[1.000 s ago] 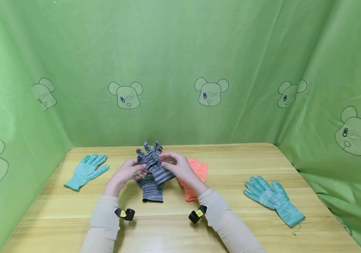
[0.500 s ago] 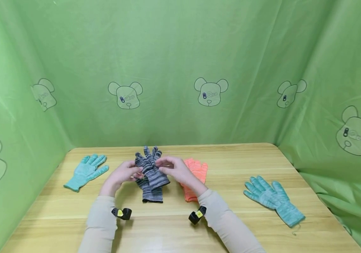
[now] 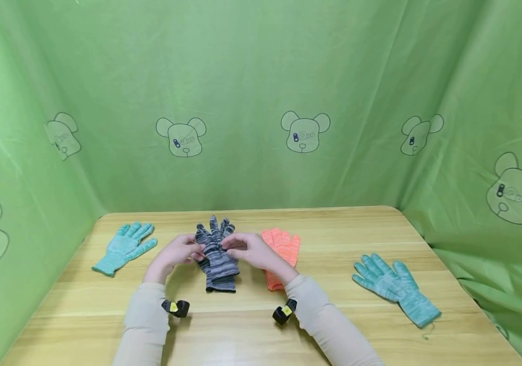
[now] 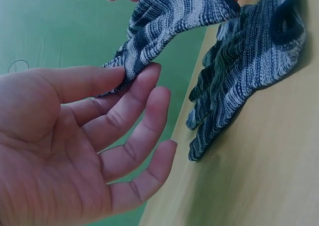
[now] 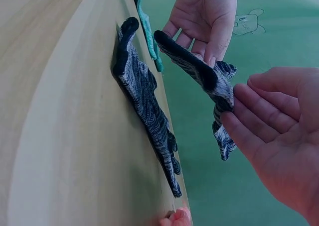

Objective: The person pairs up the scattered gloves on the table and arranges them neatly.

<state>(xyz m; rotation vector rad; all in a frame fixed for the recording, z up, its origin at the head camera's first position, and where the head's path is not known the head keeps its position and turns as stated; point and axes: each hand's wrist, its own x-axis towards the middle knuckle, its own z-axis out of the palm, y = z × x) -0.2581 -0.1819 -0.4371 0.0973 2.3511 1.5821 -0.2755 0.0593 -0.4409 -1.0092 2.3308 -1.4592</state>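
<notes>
The left hand (image 3: 180, 251) is pinching the raised grey glove (image 3: 222, 263) near the counter's (image 3: 224, 330) back edge, left of centre; the right hand (image 3: 252, 250) is touching it, whether gripping I cannot tell

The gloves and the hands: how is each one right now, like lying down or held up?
Upper gray glove: held up in the air.
Lower gray glove: lying on the table, apart from the raised one.
Orange glove: lying down, partly hidden by an arm.
Left teal glove: lying down.
Right teal glove: lying down, fingers spread.
Left hand: pinching the upper glove.
Right hand: touching it; can't tell if pinching.
</notes>
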